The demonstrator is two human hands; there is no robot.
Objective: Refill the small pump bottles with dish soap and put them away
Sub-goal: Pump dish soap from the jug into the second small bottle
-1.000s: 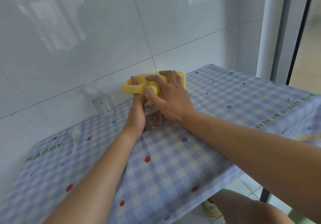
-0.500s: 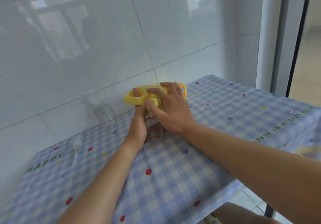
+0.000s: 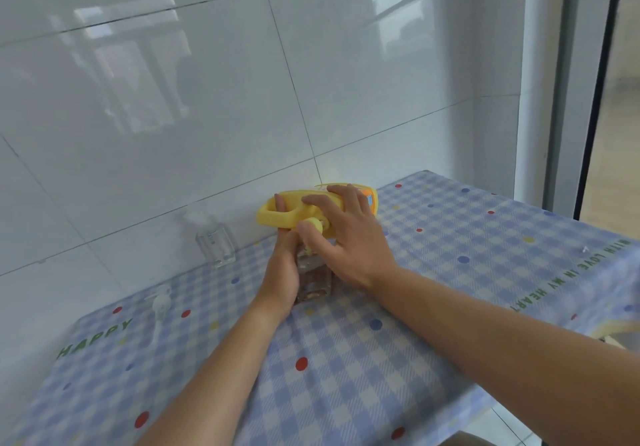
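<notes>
right hand (image 3: 349, 241) gripped the yellow dish soap jug (image 3: 280, 215) tipped flat over the small pump bottle (image 3: 315, 279), left hand (image 3: 280, 283) clasped round it on the bench (image 3: 346, 376) at 12 o'clock by the wall (image 3: 138, 134); risk was the pour drifting off its narrow neck, spilling soap.

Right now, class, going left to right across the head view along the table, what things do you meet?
Loose pump head → clear bottle by the wall → left hand → small bottle → right hand. The yellow soap jug spans both hands, so it gets no place.
</notes>
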